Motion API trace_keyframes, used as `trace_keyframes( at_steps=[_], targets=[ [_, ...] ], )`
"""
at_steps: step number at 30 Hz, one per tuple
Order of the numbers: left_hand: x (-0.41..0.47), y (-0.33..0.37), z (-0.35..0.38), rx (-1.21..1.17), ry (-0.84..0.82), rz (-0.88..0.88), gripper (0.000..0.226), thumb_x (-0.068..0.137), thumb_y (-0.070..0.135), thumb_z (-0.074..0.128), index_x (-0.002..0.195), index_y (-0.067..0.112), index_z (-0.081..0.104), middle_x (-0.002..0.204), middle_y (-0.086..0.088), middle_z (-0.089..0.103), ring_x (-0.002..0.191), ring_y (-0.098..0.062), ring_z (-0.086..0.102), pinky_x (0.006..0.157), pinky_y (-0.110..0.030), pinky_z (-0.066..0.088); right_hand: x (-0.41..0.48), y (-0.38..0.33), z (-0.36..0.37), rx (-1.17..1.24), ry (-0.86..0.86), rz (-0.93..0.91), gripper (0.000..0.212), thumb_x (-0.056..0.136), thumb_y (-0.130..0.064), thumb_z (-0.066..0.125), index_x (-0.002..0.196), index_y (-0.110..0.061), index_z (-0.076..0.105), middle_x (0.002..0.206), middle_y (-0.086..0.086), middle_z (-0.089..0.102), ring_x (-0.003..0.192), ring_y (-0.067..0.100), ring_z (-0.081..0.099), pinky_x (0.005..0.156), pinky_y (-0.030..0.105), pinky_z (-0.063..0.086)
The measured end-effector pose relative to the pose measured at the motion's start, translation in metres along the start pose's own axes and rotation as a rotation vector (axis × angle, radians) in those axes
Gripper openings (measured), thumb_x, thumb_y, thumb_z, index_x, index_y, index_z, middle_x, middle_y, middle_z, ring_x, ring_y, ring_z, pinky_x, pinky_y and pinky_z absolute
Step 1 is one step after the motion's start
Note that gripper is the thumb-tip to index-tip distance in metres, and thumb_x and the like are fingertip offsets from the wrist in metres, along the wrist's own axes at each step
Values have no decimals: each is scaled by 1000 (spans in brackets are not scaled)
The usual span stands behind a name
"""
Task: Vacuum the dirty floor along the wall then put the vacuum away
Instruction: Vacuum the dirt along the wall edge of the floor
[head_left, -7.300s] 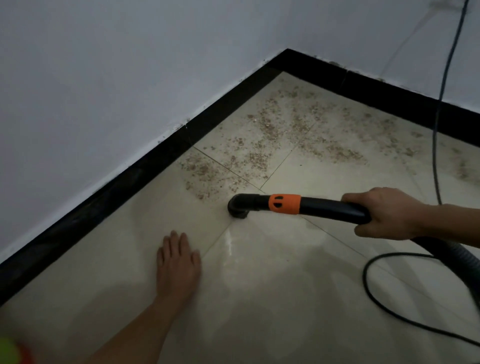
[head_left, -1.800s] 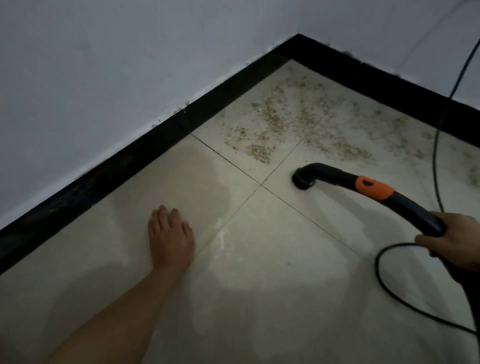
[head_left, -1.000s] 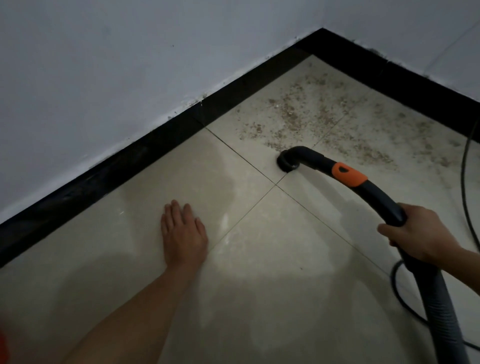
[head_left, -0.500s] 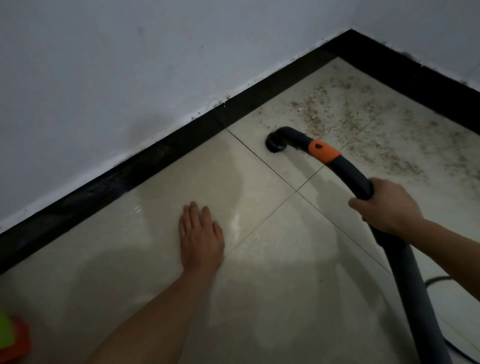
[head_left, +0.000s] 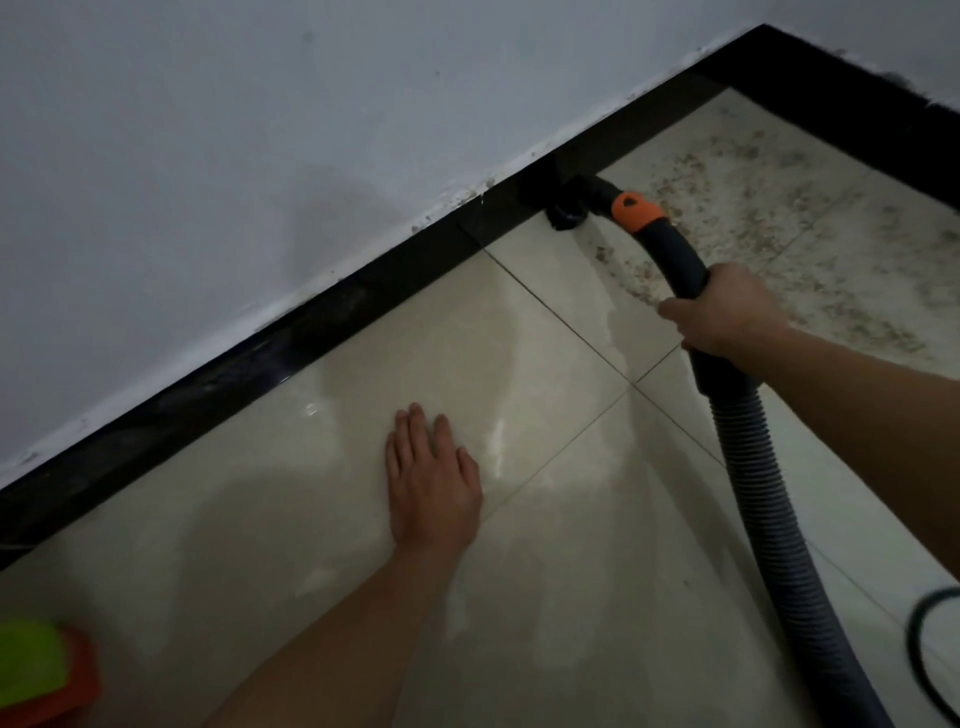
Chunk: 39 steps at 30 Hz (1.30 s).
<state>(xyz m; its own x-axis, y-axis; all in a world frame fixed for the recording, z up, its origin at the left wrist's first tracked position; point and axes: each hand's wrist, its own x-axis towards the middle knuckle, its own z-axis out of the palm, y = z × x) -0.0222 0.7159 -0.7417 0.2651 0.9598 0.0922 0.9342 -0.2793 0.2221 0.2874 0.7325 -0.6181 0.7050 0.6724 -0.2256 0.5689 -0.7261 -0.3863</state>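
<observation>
So the right hand (head_left: 727, 314) has its fingers wrapped round the curved black plastic vacuum wand (head_left: 680, 260), gripping it just above where the grey ribbed hose (head_left: 763, 493) starts. The hose trails off down to the bottom right of the shot. Further up the wand there's an orange collar (head_left: 636, 208). Past that, the black nozzle end (head_left: 569, 213) is down on the glossy beige tile floor (head_left: 260, 519), right up at the black skirting board (head_left: 234, 374) under the white wall (head_left: 208, 156). Can't tell if it actually touches the skirting, it's all dark there.

The left hand (head_left: 431, 488) is planted flat on the tile, palm down, fingers (head_left: 415, 431) straight and close together, holding nothing, well apart from the nozzle.

The brown crumbly dirt (head_left: 779, 218) is spread over the tiles to the right of the nozzle and runs into the corner, some of it right beside the wand. The tiles around the left hand look clean and shiny.

A loop of thin black cable (head_left: 912, 644) lies on the floor at the right edge, near the hose. In the bottom left corner there's a blurry green and orange thing (head_left: 36, 670), no idea what it is.
</observation>
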Motion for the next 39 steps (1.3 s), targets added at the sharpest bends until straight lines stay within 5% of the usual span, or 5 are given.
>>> trace_keyframes(
  at_steps=[7,16,22,34,39],
  targets=[
    [-2,0,-3,-16,-17,10,53,91,30,32,129,2,55,143,-26,43,136,-39,36,112,-47,29,-63,43,-9,-92,-74,-95,24,76,-35,73,89,-26,54,72,1,66,61,21,67,64,37,59],
    [-3,3,-3,0,-56,8,45,91,19,49,131,-3,53,143,-30,41,136,-44,34,112,-51,26,-154,225,-77,-213,21,204,24,72,-29,81,75,-26,57,53,-3,63,54,20,62,58,39,54],
    [-4,5,-2,20,-57,-6,45,92,18,46,130,-4,51,143,-31,39,135,-44,33,113,-50,24,-112,171,-61,-83,8,138,22,76,-31,76,88,-22,61,54,-3,66,49,13,65,49,21,43],
    [-3,2,3,16,-17,-9,53,89,27,35,131,-1,52,144,-29,41,136,-42,35,112,-49,27,-103,153,-37,-101,19,94,21,76,-32,75,84,-25,57,51,-5,64,49,14,63,48,22,42],
    [-1,3,0,33,-20,-12,52,89,26,39,131,0,53,144,-27,42,136,-41,35,112,-48,27,-49,85,-16,-55,6,24,25,77,-32,72,92,-19,58,70,6,68,63,24,66,58,31,53]
  ],
)
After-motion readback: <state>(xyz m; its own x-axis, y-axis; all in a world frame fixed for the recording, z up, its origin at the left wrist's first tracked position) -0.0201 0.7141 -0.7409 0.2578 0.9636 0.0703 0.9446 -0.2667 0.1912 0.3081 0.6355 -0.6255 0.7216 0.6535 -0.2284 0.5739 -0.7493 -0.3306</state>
